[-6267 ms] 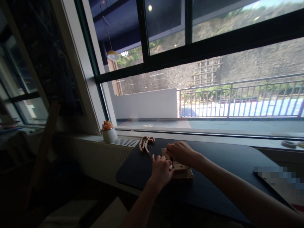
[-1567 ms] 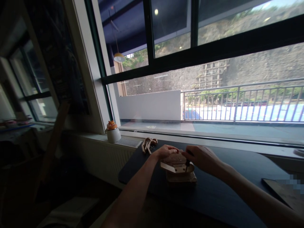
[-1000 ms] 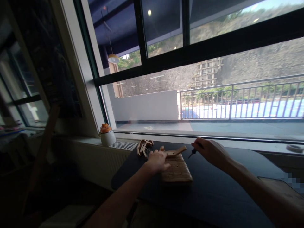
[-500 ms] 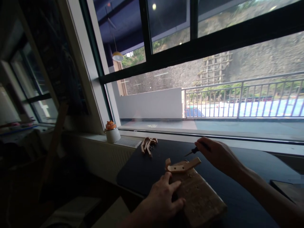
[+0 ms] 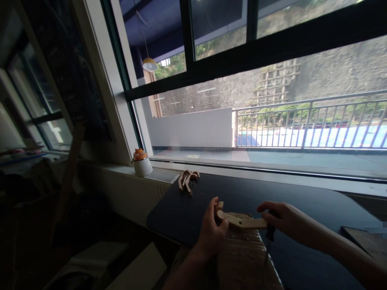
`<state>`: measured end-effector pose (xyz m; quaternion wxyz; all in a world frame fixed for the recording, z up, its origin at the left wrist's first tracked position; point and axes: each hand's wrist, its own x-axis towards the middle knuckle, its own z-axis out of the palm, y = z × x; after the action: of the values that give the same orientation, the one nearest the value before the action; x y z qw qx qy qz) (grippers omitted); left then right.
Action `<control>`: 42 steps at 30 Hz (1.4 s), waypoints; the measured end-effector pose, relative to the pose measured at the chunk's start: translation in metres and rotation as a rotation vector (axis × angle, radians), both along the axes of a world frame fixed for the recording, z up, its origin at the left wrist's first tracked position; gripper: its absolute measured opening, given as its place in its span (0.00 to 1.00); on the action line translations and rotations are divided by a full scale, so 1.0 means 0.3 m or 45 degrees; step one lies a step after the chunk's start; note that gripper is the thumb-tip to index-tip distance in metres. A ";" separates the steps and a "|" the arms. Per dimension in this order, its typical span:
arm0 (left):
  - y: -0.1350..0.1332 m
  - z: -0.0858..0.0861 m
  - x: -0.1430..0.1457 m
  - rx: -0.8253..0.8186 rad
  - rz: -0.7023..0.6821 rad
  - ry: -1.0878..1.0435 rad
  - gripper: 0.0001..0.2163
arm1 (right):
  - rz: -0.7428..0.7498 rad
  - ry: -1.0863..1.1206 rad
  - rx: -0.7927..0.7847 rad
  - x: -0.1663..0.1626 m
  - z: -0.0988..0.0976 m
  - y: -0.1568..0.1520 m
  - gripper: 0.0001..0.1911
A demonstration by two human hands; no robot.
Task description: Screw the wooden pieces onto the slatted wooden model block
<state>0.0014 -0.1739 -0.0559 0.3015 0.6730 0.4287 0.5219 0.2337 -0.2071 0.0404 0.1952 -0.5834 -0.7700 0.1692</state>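
Note:
My left hand [image 5: 213, 231] is closed on the curved left end of a pale wooden hook [image 5: 242, 222], thumb on the near side. Two dark holes show in the hook's face. It lies across the far end of a worn brown block [image 5: 242, 257] that looks wrapped in clear film. My right hand [image 5: 282, 217] is closed around a dark-handled tool [image 5: 270, 234] with a thin shaft pointing down along the block's right edge; whether it is a screwdriver or an awl is unclear. Its fingers are at the hook's right end, perhaps touching it.
More wooden hooks [image 5: 187, 180] with small dark screws lie at the far left of the black table [image 5: 169, 217]. A white pot with an orange top [image 5: 142, 163] stands on the sill beside a vent. Beyond is a window. A dark flat object [image 5: 363, 241] lies at right.
My left hand has moved from the block up onto the hook's curved end. My right hand has come down to the hook's right end, and the tool now points downward. The hook has turned slightly.

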 end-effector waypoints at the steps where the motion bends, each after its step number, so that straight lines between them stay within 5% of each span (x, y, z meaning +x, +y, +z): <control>1: -0.001 -0.001 0.004 0.050 0.011 0.009 0.26 | 0.003 0.004 -0.001 0.006 -0.006 0.009 0.18; 7: -0.033 0.009 -0.012 0.176 0.080 0.120 0.20 | -0.033 0.026 0.119 0.017 -0.020 0.060 0.19; 16: -0.030 0.048 -0.012 -0.112 -0.194 0.086 0.29 | -0.113 -0.067 0.413 -0.042 0.091 0.018 0.17; 37: -0.022 0.026 -0.019 -0.094 -0.131 0.140 0.25 | 0.300 -0.482 0.644 -0.166 0.101 0.032 0.12; 42: -0.025 0.060 -0.025 -0.048 -0.126 0.248 0.31 | 0.401 -0.560 0.696 -0.184 0.097 0.025 0.10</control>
<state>-0.0063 -0.1812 -0.0381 0.2964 0.7351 0.4318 0.4305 0.1786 -0.1997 0.0695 0.1452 -0.4067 -0.8904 -0.1437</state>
